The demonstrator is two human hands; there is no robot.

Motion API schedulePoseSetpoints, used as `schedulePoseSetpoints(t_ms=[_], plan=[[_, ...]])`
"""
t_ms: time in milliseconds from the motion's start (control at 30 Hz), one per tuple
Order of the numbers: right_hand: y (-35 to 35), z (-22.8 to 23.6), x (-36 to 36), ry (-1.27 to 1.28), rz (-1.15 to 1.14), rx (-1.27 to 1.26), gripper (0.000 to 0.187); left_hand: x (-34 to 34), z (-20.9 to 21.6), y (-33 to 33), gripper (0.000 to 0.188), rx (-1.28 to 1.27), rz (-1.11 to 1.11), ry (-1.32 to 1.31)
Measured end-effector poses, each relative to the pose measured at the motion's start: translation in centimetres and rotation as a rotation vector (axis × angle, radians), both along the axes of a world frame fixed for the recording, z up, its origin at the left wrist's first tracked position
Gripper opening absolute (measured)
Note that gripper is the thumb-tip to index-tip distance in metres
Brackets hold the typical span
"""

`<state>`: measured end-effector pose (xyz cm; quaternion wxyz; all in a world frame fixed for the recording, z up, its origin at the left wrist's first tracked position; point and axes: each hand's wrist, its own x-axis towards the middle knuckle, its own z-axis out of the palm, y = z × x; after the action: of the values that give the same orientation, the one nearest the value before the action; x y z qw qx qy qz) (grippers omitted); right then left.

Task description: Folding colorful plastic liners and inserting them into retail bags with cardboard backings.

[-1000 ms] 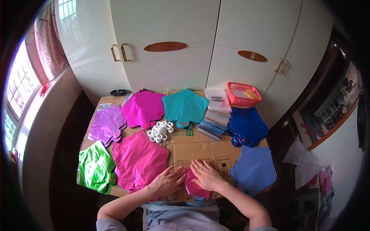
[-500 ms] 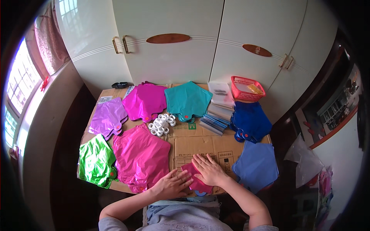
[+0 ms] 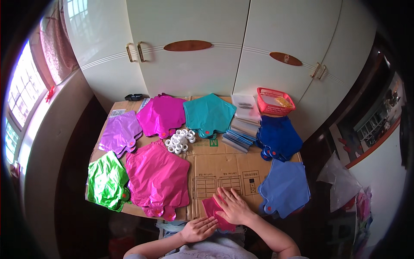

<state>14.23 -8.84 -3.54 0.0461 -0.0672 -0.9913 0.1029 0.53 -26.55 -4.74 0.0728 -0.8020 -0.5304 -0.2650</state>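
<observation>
I saw the right hand point(image 3: 234, 206) lying flat, fingers spread and gripping nothing, pressed down on a folded pink foil balloon point(image 3: 214, 210) at the near edge of the table point(image 3: 224, 166); the left hand point(image 3: 199, 228) lay just beside it, palm down and open too, its fingertips touching the balloon's near corner where it hung past the table's edge; neither hand was closed on anything.

The table was covered with flattened brown cardboard; the folded balloon sat on it near the middle of the front edge, between a large stack of hot-pink balloons point(image 3: 157, 180) on the left and a stack of light-blue balloons point(image 3: 285, 187) on the right; I noted a shiny green stack point(image 3: 105, 181) at the front left corner, touching the hot-pink one.

Further back lay a lilac stack point(image 3: 120, 133), a magenta stack point(image 3: 162, 114) and a teal stack point(image 3: 208, 113) in a row; a heap of small white rings point(image 3: 179, 141) sat just in front of the magenta and teal ones; a dark-blue stack point(image 3: 278, 137) lay at the right, with a pile of flat clear packets point(image 3: 239, 139) beside it; a red basket point(image 3: 275, 101) stood at the back right corner; white cupboard doors point(image 3: 189, 64) rose behind the table.
</observation>
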Motion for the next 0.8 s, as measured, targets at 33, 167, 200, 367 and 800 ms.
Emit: schedulePoseSetpoints(t_ms=[33, 167, 200, 367, 800], plan=[[-0.1, -0.1, 0.3, 0.018, -0.006, -0.056, 0.065, 0.0, 0.4, 0.2, 0.023, 0.064, 0.007, -0.036], [2.0, 0.5, 1.7, 0.133, 0.043, -0.863, 0.063, -0.7, 2.5, 0.4, 0.028, 0.02, 0.151, -0.382], [2.7, 1.0, 1.9, 0.237, 0.138, -1.066, 0.064, -1.4, 2.4, 0.4, 0.028, 0.033, 0.208, -0.455], [0.6, 3.3, 2.4, 0.5, -0.16, -0.791, 0.038, -4.6, 5.8, 2.2, 0.02, -0.266, 0.361, -1.069], [0.4, 4.6, -0.2, 0.511, -0.443, -0.968, 0.019, -7.3, 5.6, 4.3, 0.019, -0.649, 0.306, -1.589]])
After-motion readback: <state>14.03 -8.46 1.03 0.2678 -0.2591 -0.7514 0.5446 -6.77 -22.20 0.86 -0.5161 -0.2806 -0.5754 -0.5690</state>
